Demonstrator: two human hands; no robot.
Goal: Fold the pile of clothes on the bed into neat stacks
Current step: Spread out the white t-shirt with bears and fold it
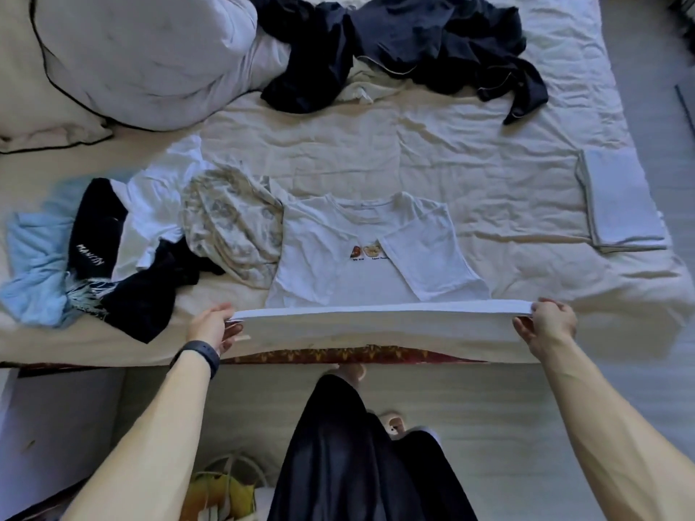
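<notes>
A white T-shirt with a small printed picture on its chest lies flat near the bed's front edge, its right sleeve folded inward. My left hand pinches the left end of its bottom hem and my right hand pinches the right end. The hem is lifted and stretched taut between them. An unfolded heap of black, white, light blue and patterned clothes lies to the left. A folded white garment rests at the right.
Dark navy clothes are spread across the far side of the bed. A bunched white duvet fills the back left. Below the bed's edge are my legs and a bag on the floor.
</notes>
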